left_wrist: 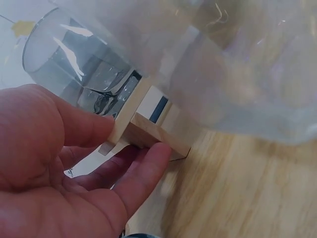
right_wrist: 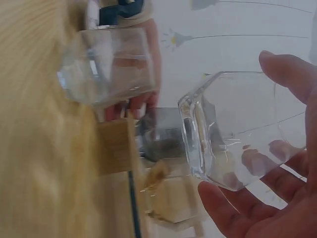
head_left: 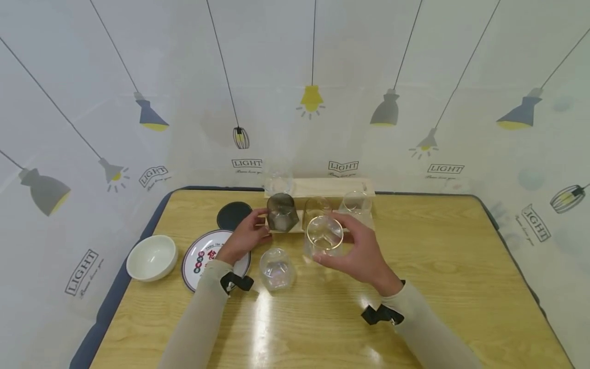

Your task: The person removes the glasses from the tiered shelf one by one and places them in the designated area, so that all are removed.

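table (head_left: 461,266): pale wood grain, smooth, glossy where light glares off it
rack (head_left: 332,186): bare light wood, matt
held tumbler (head_left: 324,236): clear glass, faceted, shiny
smoky tumbler (head_left: 281,212): grey tinted glass, glossy
standing tumbler (head_left: 276,268): clear glass, glossy
bowl (head_left: 152,257): white glazed ceramic, smooth
plate (head_left: 203,251): white glazed, printed, dark rim
coaster (head_left: 233,214): black, matt
sleeves (head_left: 203,312): beige cloth, matt

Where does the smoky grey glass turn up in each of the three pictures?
Head: the grey glass stands on the wooden rack at its left end, by the left hand.
Left wrist: upper left, above the fingers.
Right wrist: centre, behind the clear glass, a dim grey patch.
Shared landmark: the wooden rack.
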A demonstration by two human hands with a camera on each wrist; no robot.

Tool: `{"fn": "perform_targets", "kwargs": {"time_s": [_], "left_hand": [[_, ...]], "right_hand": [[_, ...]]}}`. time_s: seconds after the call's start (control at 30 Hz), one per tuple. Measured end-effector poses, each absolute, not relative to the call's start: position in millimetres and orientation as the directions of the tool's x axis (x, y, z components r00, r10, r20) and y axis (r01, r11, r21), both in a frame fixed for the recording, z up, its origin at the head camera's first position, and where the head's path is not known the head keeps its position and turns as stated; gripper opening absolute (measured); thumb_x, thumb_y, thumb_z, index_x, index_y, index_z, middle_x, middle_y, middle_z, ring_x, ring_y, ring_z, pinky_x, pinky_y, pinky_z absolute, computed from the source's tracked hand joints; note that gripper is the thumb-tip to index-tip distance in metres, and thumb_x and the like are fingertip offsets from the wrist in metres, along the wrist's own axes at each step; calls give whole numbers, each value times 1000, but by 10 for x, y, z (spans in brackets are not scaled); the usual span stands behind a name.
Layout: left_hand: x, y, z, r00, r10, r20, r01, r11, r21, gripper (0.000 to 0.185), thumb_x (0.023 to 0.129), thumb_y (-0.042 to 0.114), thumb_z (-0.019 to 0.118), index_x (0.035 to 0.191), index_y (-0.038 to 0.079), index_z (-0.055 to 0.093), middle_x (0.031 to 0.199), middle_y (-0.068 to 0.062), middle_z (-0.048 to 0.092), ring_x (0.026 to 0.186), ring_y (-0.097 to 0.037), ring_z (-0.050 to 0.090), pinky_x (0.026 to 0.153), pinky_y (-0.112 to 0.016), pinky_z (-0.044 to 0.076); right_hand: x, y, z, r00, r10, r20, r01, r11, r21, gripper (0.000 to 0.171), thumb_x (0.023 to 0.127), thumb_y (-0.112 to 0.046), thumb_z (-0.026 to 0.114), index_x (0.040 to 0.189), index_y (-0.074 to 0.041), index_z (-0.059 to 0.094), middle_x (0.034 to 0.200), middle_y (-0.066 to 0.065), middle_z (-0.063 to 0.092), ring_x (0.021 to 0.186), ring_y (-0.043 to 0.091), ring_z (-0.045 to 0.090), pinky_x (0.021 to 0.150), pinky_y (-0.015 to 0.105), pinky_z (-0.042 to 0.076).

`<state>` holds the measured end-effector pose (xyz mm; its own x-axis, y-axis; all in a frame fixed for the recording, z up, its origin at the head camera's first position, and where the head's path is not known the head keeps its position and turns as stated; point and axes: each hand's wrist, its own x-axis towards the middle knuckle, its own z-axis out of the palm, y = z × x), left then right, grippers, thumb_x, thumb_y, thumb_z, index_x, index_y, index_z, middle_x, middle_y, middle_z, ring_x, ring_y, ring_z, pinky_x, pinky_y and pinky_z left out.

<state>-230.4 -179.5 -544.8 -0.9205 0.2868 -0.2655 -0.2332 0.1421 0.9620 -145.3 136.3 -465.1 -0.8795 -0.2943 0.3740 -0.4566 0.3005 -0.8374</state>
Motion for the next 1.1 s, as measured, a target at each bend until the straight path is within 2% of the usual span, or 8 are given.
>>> {"fn": "perform_targets", "kwargs": {"time_s": [0.17,0.23,0.43,0.57,0.93,1.1], "left_hand": [[-2302,-1780,-5432,-924,273,-267,-233,150,961,55,108,0,52,159,15,39,153,-24,44,135,-37,56,109,-46,59],[-2305,-1778,-5434,-925,269,-269,-237,145,961,55,108,0,52,159,15,39,152,-24,45,133,-37,57,108,-46,59],[-2321,-1789,-5458,-922,275,-273,-240,147,960,55,107,-1,52,158,16,39,152,-23,45,132,-36,57,107,-45,60],[-2328,-1782,-5463,-920,277,-278,-246,145,958,56,107,-2,53,158,16,39,152,-24,44,133,-36,56,107,-45,60],[-2320,-1765,-5441,-920,265,-289,-259,142,955,57,107,-2,52,159,16,39,153,-24,44,132,-35,56,107,-45,60],[-2318,-1763,-5456,-921,262,-287,-259,137,956,57,107,-3,52,159,16,39,152,-24,45,131,-34,56,106,-44,60]], "right_hand": [[-1358,1396,-4919,-906,-339,253,-371,350,-860,80,73,-34,100,143,-23,62,131,5,71,109,26,69,84,43,68],[-1334,1394,-5011,-915,-352,197,-328,364,-872,80,72,-36,100,142,-21,62,130,7,71,111,27,69,86,44,67],[-1309,1365,-5235,-922,-382,64,-227,398,-889,79,73,-31,100,140,-13,61,126,14,71,108,32,72,85,35,67],[-1297,1357,-5304,-921,-385,52,-223,415,-882,79,72,-27,100,139,-10,60,123,16,71,105,34,73,80,32,67],[-1279,1345,-5323,-920,-388,64,-255,467,-847,79,71,-27,101,136,-13,58,123,14,71,109,30,71,85,33,66],[-1280,1371,-5240,-921,-384,61,-274,529,-803,89,71,-35,100,144,-10,56,135,11,67,119,30,67,94,43,63]]}}
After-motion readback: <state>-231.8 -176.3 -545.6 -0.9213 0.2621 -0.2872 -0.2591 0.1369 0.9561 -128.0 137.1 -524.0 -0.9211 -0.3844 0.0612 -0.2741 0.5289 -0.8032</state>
